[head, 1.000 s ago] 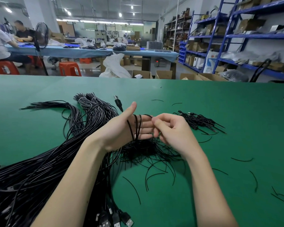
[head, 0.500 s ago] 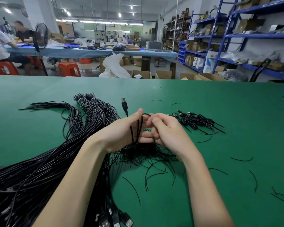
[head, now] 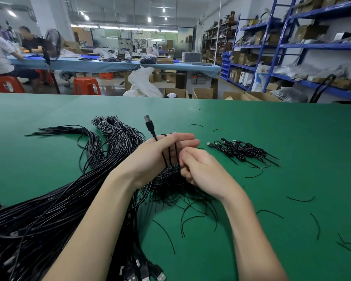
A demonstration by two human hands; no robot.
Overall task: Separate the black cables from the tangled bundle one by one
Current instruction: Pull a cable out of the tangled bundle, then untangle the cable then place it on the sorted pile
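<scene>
Green matting covers the work table [head: 251, 122] that fills the lower frame, with shelving and other benches behind it. At centre frame the left hand [head: 160, 153] has its fingers stretched out nearly straight toward the right, and a thin black cable with a USB plug on its end [head: 149, 123] is looped a few times round them; the strands cross the fingers upright, and the plug sticks up and leans toward the upper left just above the hand. Right beside it, lower and to the right, the right hand [head: 201, 169] is curled, its fingertips pinching the strand where it drops off the left fingers. So the cable's free length runs straight down from that pinch into the frayed black tangle [head: 170, 183] lying directly beneath both hands. I judge the right hand is the nearer one to draw the tail out, pulling up and away from the tangle. Outward to the left sprawls the big bundle of long black cables [head: 59, 199]; to the right, well apart, rests a small pile of coiled black cables [head: 245, 151].
</scene>
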